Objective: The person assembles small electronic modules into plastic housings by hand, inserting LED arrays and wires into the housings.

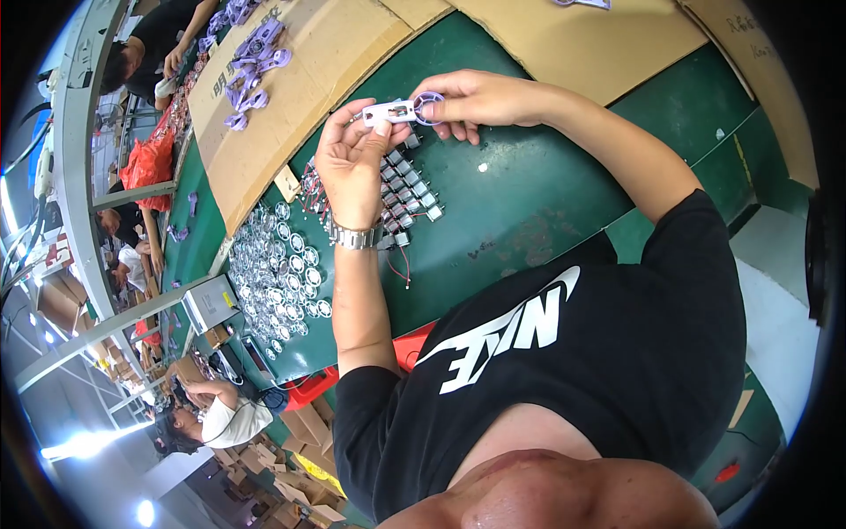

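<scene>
In front of me, above the green table, both hands hold a small fan housing [389, 112] with a white handle part and a purple ring at its right end. My left hand [351, 159], a metal watch on its wrist, has its fingers closed around the handle, thumb on the near side. Small parts show inside the handle, too small to make out. My right hand [467, 101] pinches the purple ring [429, 106]. Beneath and beside my left wrist lie rows of small grey motors [410, 187] with thin red and dark wires, partly hidden by that hand.
Many clear round fan parts [286, 273] spread left of my left forearm. Purple housings [256, 70] lie on a cardboard sheet [308, 79] at the far left; another cardboard sheet [599, 44] lies far right. A metal frame [84, 132] stands left. Beyond it, other people work near a red bag [148, 167].
</scene>
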`<action>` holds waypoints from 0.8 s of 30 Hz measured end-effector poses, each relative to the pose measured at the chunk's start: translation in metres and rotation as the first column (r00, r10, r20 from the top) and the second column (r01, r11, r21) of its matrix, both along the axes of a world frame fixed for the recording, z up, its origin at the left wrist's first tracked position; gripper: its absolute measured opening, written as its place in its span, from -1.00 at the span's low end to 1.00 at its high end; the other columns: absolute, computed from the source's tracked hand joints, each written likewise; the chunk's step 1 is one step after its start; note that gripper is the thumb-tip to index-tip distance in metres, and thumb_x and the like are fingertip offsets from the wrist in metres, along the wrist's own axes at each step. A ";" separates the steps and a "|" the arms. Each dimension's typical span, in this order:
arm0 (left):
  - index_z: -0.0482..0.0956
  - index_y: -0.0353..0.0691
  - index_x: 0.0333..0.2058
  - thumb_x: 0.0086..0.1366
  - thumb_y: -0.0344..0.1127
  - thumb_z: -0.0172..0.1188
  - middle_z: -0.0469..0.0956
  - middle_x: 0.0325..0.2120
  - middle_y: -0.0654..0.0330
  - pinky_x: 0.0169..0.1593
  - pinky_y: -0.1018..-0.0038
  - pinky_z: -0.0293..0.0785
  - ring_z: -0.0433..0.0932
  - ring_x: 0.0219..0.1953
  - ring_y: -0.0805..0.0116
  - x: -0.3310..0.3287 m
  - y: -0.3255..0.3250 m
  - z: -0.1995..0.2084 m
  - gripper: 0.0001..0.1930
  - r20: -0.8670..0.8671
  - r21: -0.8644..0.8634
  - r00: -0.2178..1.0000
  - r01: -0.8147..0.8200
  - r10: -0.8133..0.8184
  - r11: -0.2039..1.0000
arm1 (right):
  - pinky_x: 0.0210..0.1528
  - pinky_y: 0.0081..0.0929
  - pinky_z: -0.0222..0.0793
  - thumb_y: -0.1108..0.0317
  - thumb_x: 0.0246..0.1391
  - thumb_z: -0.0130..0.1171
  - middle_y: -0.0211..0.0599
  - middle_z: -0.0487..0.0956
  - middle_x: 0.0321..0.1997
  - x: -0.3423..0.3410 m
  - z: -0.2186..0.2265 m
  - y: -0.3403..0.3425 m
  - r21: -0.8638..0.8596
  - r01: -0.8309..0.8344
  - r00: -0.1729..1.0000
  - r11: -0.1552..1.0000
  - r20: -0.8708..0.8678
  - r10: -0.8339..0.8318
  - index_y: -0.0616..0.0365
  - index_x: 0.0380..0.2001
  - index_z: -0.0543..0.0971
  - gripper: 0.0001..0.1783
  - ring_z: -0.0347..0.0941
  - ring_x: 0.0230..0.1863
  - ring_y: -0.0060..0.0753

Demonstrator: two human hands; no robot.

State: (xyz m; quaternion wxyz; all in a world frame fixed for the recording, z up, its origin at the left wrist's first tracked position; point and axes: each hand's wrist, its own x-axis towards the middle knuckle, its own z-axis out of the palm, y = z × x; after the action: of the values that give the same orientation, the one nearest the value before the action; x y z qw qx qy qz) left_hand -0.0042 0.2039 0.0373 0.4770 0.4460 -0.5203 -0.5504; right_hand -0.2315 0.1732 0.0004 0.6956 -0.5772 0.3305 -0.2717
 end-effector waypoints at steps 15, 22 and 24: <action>0.46 -0.44 0.06 0.33 -0.66 0.20 0.66 -0.15 -0.01 -0.05 0.46 0.68 0.71 -0.17 0.28 -0.003 -0.001 -0.005 -0.67 0.062 -0.116 0.998 0.035 -0.028 0.993 | -0.44 -0.55 0.48 0.26 0.35 0.08 -0.31 0.56 -0.31 0.004 -0.004 0.004 -0.079 0.093 0.996 0.993 0.010 -0.092 0.16 0.17 0.48 -0.61 0.48 -0.45 -0.56; 0.24 -0.44 0.24 0.42 -0.44 0.18 0.43 0.16 -0.18 0.10 0.11 0.66 0.60 0.06 -0.04 0.089 -0.075 -0.028 -0.50 -0.448 0.067 0.855 -0.259 0.261 0.964 | -0.35 -0.50 0.50 0.23 0.36 0.11 -0.25 0.63 -0.20 0.009 -0.014 0.004 -0.152 0.079 0.979 0.985 -0.175 -0.105 0.18 0.17 0.48 -0.60 0.51 -0.35 -0.52; 0.18 -0.47 0.26 0.44 -0.35 0.16 0.40 0.13 -0.17 0.10 0.11 0.65 0.60 0.02 -0.05 0.092 -0.094 -0.039 -0.46 -0.263 0.210 0.906 -0.280 0.330 0.937 | -0.28 -0.35 0.51 0.38 0.28 0.12 -0.18 0.66 -0.23 0.015 -0.038 -0.001 -0.480 0.062 0.923 0.875 -0.307 -0.233 0.23 0.04 0.54 -0.69 0.57 -0.32 -0.37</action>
State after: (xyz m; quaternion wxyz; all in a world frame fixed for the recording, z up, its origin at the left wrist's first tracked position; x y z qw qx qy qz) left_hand 0.0879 0.1098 -0.0020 0.5904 0.4735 -0.3190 -0.5705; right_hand -0.2168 0.1722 -0.0379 0.4439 -0.7377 0.4203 -0.2866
